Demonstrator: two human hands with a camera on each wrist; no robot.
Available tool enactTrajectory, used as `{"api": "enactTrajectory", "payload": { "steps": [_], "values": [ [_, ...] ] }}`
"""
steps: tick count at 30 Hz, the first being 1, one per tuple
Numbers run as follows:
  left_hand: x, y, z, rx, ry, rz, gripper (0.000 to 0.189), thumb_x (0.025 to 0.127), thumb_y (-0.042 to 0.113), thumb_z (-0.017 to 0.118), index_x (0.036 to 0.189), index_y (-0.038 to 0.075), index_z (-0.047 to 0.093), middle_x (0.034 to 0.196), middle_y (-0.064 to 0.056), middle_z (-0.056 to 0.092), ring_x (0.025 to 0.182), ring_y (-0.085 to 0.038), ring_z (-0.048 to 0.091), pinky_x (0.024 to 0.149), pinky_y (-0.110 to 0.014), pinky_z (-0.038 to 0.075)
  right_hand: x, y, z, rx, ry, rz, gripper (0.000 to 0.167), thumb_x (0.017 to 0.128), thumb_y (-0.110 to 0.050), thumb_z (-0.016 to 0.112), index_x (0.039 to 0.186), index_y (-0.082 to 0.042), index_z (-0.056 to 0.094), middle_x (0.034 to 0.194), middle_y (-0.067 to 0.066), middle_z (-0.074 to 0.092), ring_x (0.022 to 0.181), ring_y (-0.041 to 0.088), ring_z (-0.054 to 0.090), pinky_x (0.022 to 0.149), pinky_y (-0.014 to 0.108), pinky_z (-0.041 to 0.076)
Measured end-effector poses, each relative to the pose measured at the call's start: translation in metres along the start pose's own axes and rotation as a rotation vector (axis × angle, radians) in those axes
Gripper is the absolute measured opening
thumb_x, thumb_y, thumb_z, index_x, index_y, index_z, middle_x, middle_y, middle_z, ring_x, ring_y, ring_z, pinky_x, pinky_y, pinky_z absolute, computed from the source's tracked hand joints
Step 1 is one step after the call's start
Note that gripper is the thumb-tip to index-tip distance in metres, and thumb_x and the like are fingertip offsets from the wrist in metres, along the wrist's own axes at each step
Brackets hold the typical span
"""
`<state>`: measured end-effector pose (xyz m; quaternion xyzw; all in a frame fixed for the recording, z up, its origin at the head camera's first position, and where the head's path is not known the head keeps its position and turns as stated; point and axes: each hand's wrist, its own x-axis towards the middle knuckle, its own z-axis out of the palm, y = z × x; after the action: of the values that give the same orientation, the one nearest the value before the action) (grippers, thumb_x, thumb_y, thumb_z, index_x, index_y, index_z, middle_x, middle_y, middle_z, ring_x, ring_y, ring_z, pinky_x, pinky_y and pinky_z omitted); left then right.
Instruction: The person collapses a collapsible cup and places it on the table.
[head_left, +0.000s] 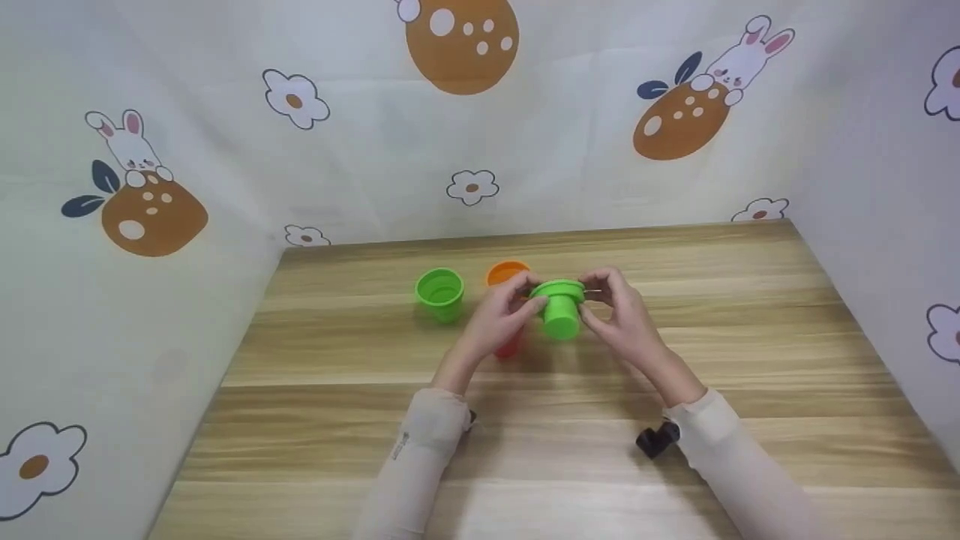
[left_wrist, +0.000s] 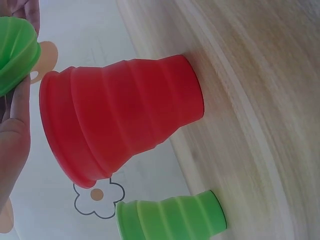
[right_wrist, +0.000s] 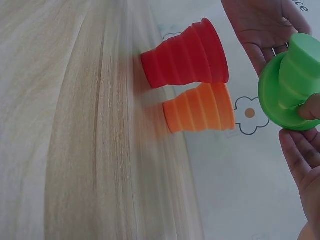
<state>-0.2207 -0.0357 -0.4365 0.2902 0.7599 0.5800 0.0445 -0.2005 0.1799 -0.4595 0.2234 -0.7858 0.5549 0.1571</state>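
Observation:
Both hands hold a green collapsible cup (head_left: pixel 561 321) up over the table, its wide rim away from the person and its narrow base toward them. The left hand (head_left: pixel 495 319) grips the left of the rim, thumb on the near side. On the opposite side the right hand (head_left: pixel 624 321) pinches the cup between thumb and fingers. In the right wrist view the cup (right_wrist: pixel 300 80) looks partly folded, its narrow part rising from a wide flat ring. A red collapsible cup (left_wrist: pixel 125 110) stands upright below the left hand, mostly hidden in the head view.
An orange cup (head_left: pixel 505 271) stands upright behind the left hand. Left of it is a second green cup (head_left: pixel 440 294), also upright with its mouth up. Patterned cloth walls (head_left: pixel 375 165) border the wooden table (head_left: pixel 315 435) at the back and sides.

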Motion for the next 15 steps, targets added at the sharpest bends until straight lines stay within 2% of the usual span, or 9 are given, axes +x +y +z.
{"api": "enactTrajectory", "payload": {
  "steps": [6,15],
  "values": [
    [-0.0007,0.0004,-0.0002,0.013,0.0,-0.016,0.023,0.1,0.012,0.057,0.115,-0.005,0.058,0.111,-0.02,0.063,0.098,-0.015,0.06,0.089,-0.023,0.055,0.0003,0.0003,-0.0001,-0.002,0.005,-0.012,0.035,0.085,0.011,0.069,0.117,0.007,0.054,0.115,0.014,0.066,0.106,0.009,0.065,0.098,0.034,0.056],
    [-0.0018,-0.0017,-0.0007,0.0,0.003,0.039,0.021,0.101,0.007,0.053,0.117,-0.006,0.056,0.111,-0.02,0.061,0.099,-0.015,0.058,0.089,-0.021,0.052,-0.0002,0.0037,-0.0008,0.013,0.017,-0.007,0.034,0.088,0.004,0.07,0.119,0.006,0.057,0.114,0.013,0.067,0.103,0.009,0.065,0.096,0.034,0.056]
  ]
}}
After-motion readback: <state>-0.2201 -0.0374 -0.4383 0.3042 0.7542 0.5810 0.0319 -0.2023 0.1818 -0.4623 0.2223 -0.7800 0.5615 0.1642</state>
